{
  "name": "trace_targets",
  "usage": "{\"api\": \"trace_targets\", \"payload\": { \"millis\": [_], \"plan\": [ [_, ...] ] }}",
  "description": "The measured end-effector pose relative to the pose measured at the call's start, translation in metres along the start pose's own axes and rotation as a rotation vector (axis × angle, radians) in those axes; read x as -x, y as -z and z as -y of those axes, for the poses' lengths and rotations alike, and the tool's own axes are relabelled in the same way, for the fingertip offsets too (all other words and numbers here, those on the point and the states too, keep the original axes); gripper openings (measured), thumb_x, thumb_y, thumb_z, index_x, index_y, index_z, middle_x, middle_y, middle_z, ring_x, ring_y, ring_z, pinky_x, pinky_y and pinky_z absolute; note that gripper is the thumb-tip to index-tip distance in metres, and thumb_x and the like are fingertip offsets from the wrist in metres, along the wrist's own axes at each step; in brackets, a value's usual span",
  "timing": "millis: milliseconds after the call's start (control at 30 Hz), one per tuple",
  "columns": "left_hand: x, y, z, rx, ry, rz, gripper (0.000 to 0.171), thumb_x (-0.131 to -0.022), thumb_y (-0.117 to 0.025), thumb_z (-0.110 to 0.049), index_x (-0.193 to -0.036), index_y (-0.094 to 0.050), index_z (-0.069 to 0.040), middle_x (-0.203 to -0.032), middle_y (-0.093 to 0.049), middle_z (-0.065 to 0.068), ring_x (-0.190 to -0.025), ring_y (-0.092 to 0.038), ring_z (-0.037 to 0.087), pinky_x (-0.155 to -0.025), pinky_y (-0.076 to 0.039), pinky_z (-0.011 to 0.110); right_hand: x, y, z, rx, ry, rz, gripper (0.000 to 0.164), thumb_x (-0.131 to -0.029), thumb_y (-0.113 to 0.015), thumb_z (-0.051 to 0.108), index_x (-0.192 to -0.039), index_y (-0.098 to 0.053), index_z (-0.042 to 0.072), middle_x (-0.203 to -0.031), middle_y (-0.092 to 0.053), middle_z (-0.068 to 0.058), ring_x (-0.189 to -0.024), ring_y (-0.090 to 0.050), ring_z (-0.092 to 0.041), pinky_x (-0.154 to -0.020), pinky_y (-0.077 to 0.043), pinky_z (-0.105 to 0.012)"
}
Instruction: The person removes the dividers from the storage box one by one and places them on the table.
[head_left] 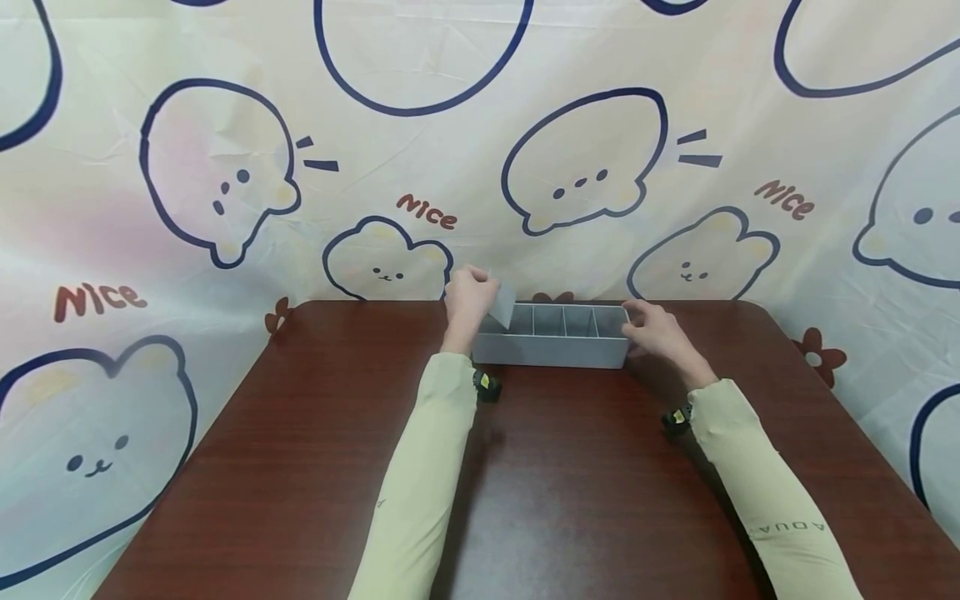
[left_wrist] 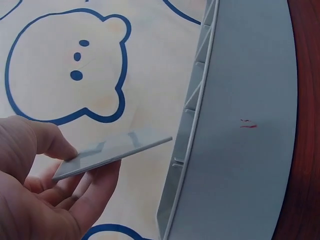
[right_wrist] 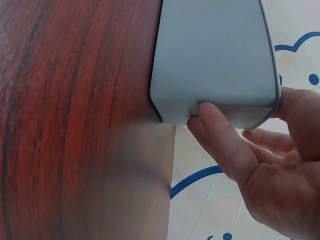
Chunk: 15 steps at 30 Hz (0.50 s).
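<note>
A long grey divided storage box (head_left: 551, 352) stands near the table's far edge, its open top showing several compartments. My left hand (head_left: 469, 296) is above the box's left end. It pinches a thin flat grey divider plate (left_wrist: 112, 154) between thumb and fingers, tilted and close beside the open rim in the left wrist view. At the box's right end, my right hand (head_left: 662, 335) holds the end wall, with the thumb at the rim and fingertips (right_wrist: 207, 110) against the outside. The thumb's tip is hidden behind the rim in the right wrist view.
The dark brown wooden table (head_left: 300, 467) extends in front of the box. Behind it hangs a pale curtain (head_left: 585, 50) printed with blue-outlined cartoon animals. A small red mark (left_wrist: 248, 124) shows on the box's long side.
</note>
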<state>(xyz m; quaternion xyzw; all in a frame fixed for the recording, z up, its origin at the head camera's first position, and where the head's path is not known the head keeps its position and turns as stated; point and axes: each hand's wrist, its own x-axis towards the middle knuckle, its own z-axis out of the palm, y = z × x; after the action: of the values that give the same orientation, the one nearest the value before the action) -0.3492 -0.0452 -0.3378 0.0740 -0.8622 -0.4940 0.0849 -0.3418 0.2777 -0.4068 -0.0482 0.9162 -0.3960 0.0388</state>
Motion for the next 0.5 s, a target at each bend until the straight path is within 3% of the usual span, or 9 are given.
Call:
{"api": "trace_targets", "payload": {
  "millis": [267,500],
  "plan": [
    [0.005,0.008,-0.002,0.058,-0.019,0.047,0.024,-0.091,-0.06,-0.023,-0.109,-0.066,-0.009,-0.11,-0.066,0.009,-0.096,-0.061,0.026,-0.077,-0.05,0.037,0.002,0.001,0.0,-0.009,-0.002,0.004,0.058,-0.095,-0.049,0.014,-0.15,-0.033,0.004,-0.129,-0.052,-0.034,-0.083,-0.072,-0.028,-0.065,-0.06,-0.037],
    [0.009,0.015,0.001,0.096,-0.048,0.083,0.027,-0.092,-0.058,-0.024,-0.114,-0.063,-0.009,-0.113,-0.065,0.011,-0.104,-0.061,0.027,-0.088,-0.052,0.043,0.0,0.001,-0.001,-0.018,-0.005,0.006,0.058,-0.096,-0.049,0.014,-0.15,-0.032,0.004,-0.13,-0.052,-0.033,-0.083,-0.072,-0.028,-0.066,-0.06,-0.037]
  ]
}}
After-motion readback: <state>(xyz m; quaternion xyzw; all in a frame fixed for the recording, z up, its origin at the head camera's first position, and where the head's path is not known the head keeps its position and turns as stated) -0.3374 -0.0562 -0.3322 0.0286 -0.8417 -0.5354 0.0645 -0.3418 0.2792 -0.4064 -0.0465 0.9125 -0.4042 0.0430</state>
